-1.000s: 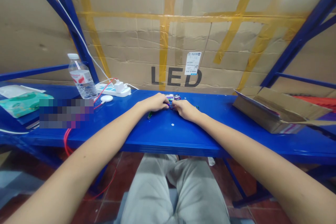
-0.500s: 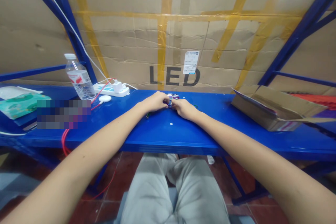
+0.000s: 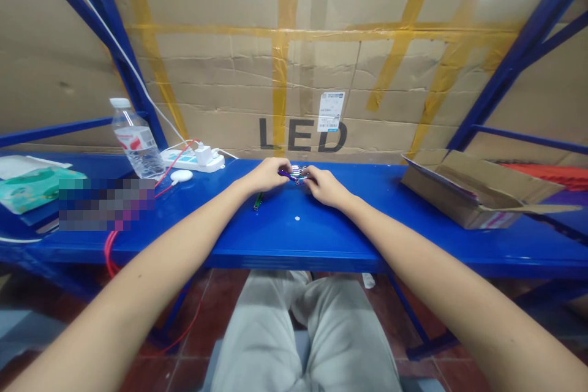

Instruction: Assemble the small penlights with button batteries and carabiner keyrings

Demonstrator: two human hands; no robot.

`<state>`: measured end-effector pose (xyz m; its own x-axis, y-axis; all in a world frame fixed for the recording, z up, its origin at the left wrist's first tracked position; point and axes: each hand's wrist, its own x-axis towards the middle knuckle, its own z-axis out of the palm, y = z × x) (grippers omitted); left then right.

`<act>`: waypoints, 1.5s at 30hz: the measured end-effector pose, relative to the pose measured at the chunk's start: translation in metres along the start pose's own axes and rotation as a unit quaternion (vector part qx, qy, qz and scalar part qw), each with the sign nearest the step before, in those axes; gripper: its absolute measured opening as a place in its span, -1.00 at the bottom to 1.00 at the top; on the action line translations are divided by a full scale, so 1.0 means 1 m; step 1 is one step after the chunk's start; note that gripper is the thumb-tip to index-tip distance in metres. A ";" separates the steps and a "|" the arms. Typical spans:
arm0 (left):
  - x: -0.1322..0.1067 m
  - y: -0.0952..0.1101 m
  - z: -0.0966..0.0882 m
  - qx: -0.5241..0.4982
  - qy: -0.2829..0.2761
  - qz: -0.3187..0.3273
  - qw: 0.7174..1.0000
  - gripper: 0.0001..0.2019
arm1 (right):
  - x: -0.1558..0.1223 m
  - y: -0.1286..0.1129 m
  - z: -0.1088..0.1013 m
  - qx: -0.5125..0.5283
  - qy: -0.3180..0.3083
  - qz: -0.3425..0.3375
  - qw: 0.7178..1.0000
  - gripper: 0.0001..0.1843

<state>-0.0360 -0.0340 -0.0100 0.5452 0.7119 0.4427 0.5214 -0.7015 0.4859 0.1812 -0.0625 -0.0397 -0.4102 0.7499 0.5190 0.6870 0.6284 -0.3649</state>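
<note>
Near the back middle of the blue table, my left hand is closed on a small shiny purple piece. Facing it, my right hand is bent with fingertips pinched at the piece's right end; what exactly they grip is too small to make out. Behind and between the fingers lies a cluster of shiny metallic pieces, partly hidden. A slim green piece with a metallic end rests on the table below my left wrist.
At left stand a water bottle, a white power strip, a round white gadget with a red cable, and a green packet. An open cardboard box sits at right. Behind rises a large taped carton.
My hands have drawn slightly apart, and the purple piece now shows between them. More of the green piece has come into sight beside my left wrist. The view has shifted a little.
</note>
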 end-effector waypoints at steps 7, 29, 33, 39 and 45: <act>-0.001 0.011 0.001 -0.109 0.081 0.065 0.989 -0.63 | 0.002 -0.003 -0.008 0.097 0.018 0.047 0.994 -0.78; -0.003 0.022 0.001 -0.037 0.052 0.057 0.996 -0.77 | 0.007 -0.013 -0.003 0.387 -0.030 0.118 0.914 -0.80; -0.002 0.025 0.002 -0.080 0.069 0.039 0.994 -0.77 | 0.005 -0.018 -0.006 0.359 -0.058 0.102 0.926 -0.87; 0.000 0.023 -0.001 -0.145 0.019 0.032 0.989 -0.76 | 0.000 -0.023 -0.015 0.370 -0.121 0.117 0.914 -0.77; 0.001 0.024 0.002 -0.159 -0.012 0.039 0.986 -0.76 | -0.002 -0.021 -0.016 0.378 -0.140 0.119 0.908 -0.78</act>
<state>-0.0221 -0.0500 0.0007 0.5929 0.6531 0.4711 0.2474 -0.7045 0.6652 0.1773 -0.0802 -0.0202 -0.5134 0.8396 0.1775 0.2127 0.3249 -0.9215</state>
